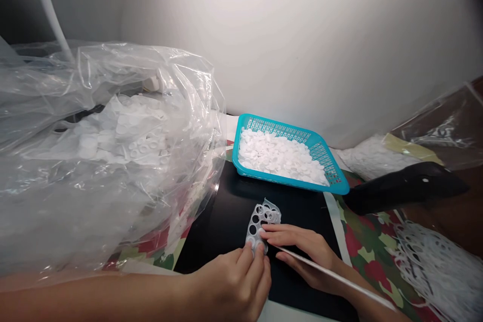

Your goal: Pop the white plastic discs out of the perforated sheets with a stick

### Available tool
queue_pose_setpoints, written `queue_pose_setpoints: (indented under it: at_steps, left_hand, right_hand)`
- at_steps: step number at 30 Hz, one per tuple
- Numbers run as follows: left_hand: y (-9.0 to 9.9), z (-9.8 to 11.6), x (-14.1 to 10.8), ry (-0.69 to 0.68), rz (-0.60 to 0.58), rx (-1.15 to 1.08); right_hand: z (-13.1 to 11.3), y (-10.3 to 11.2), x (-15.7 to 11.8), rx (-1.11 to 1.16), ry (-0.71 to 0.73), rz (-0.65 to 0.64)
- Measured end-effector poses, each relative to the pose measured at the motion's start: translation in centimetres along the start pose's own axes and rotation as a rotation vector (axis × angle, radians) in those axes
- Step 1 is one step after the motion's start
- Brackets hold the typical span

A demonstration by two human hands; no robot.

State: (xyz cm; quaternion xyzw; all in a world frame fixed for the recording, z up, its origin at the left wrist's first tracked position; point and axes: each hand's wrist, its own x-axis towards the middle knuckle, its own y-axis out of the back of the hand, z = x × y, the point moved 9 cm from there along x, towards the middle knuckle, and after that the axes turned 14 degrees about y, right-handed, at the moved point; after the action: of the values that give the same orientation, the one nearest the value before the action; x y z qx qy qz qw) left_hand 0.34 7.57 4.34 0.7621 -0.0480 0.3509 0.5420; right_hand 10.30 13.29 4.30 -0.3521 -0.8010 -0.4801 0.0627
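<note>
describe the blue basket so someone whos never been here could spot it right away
Find the black mat in front of the pale wall. At its far edge sits a shallow turquoise plastic basket with lattice sides, heaped with small white pieces. Unlike the clear bag to its left, it is rigid and brightly coloured.

Looks like a small hand-work spot, home or workshop, can't tell: we see a camouflage-patterned cloth (377, 271), black flat mat (207, 226), blue plastic basket of white discs (279, 156), clear plastic bag (113, 201).
</note>
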Motion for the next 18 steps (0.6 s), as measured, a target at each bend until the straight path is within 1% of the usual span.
queue_pose_setpoints:
  at_steps: [8, 14, 18]
  left_hand:
    - [0.17, -0.11, 0.18, 0.001, 0.012, -0.011]
    - [0.17, -0.08, 0.04, 0.001, 0.014, -0.003]
    - [0.3, -0.15, 0.13, -0.002, 0.025, -0.012]
  right_hand:
    - [-0.03, -0.01, -0.16, 0.009, 0.002, 0.002]
    - [-0.29, 0.09, 0.22, -0.058, 0.031, 0.025]
    - [-0.04, -0.18, -0.04, -0.041, 0.023, 0.0]
